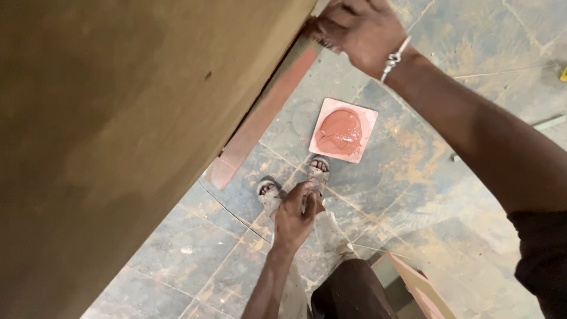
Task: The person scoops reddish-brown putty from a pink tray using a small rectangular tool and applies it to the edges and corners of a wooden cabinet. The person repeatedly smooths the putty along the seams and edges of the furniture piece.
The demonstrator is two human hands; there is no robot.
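A large brown wooden board [118,136] stands on edge and fills the left of the view. Its narrow edge [266,109] is coated reddish. My right hand [357,32], with a white bracelet at the wrist, grips the board's edge at the top, fingers curled over it. My left hand [293,217] hangs low in front of my legs with its fingers drawn together; whether anything lies between them is unclear. On the floor beyond my sandalled feet [319,168] lies a pink square tile [366,118] with a mound of reddish paste [339,131] on it.
The floor is grey stone tile [413,195] stained with dust. A pinkish board piece [422,286] leans at the bottom right. A pale strip [549,123] lies at the right edge, and a small yellow object [563,74] sits above it.
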